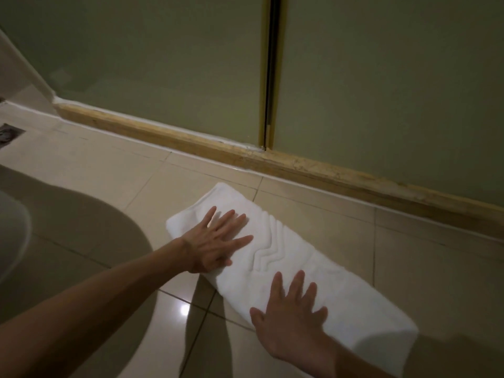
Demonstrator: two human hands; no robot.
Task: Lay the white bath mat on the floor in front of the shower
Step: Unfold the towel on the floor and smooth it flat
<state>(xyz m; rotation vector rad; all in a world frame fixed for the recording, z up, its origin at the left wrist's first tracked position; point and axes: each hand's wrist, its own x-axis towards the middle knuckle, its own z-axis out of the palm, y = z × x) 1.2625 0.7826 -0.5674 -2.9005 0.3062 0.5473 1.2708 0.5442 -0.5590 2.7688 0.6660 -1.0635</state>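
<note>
The mat (286, 257), soft, light and apparently folded, lay on the floor (109, 170) near the shower (163, 64), both hands (215, 238) (291, 317) flat, fingers spread; its edges looked the best hold.

Bare floor (341, 227) before shower threshold (169, 137)

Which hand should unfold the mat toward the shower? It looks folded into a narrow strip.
Probably the left hand: it lies flat on the mat at the end nearer the shower sill. The right hand presses the near end and can anchor it.
</note>
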